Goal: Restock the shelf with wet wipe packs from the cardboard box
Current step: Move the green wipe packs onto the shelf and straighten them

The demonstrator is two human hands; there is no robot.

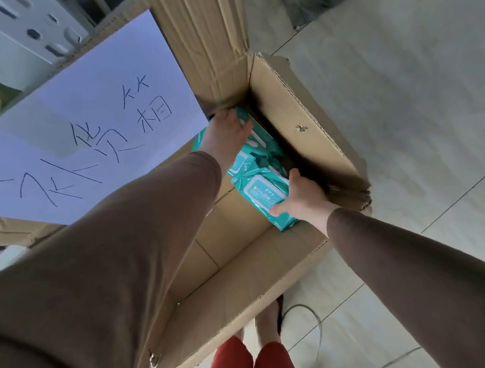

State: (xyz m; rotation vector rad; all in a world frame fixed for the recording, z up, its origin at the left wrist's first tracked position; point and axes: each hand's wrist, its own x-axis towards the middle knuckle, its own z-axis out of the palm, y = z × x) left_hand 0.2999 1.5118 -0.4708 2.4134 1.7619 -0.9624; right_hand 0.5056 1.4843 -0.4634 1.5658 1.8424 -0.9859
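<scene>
An open cardboard box (296, 114) stands on the floor below me, with several teal wet wipe packs lying at its far end. My right hand (298, 198) grips the nearest pack (261, 194), thumb on its top and fingers round its far edge. My left hand (226, 134) reaches deeper into the box and lies on another teal pack (256, 141); its fingertips curl over that pack's far side. Both arms wear brown sleeves. The shelf's white frame (31, 29) shows at the top left.
A white sheet with handwritten characters (84, 133) is stuck on the box's left flap. The near part of the box's bottom (226, 244) is bare cardboard. Grey floor tiles (418, 95) spread to the right. My feet and red trousers (251, 365) stand below the box, beside a grey cable.
</scene>
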